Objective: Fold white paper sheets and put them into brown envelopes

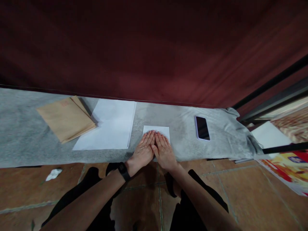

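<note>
Envelopes [66,119], brown and stacked, lie at the left of the grey cloth [24,138], their right edge overlapping a stack of white sheets [108,128]. Right of that stack, near the cloth's front edge, lies a small folded white paper [161,130]. Left hand [143,150], a black watch [123,171] on its wrist, rests flat on this paper, palm down, fingers extended and together. Right hand [163,150] lies flat beside it in like manner, index fingers touching. Neither hand grips anything. Further right, a dark phone [202,128] lies face up on the cloth, well apart from the hands.
</note>
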